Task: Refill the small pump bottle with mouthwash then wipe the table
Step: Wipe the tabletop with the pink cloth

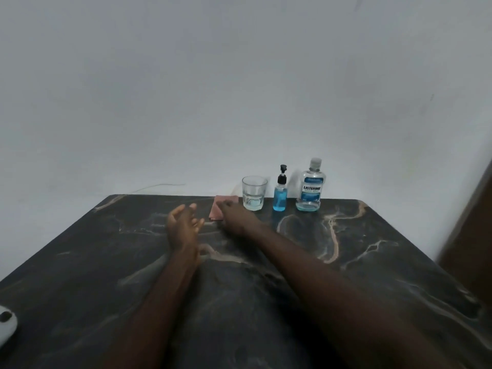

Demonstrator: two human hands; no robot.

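Note:
The small pump bottle [280, 194], black pump on top and filled with blue liquid, stands at the far edge of the dark marble table [372, 262]. To its right is the large clear mouthwash bottle [310, 186], capped, with a little blue liquid at the bottom. A folded pink cloth [217, 210] lies left of the glass. My right hand [234, 215] rests on the cloth, covering part of it; whether it grips the cloth is unclear. My left hand [183, 225] hovers above the table to the left, fingers spread, holding nothing.
A clear drinking glass [254, 193] with a little liquid stands between the cloth and the pump bottle. A white wall rises behind the table. A white rounded object [6, 323] sits at the near left edge. A brown panel [474, 222] stands on the right.

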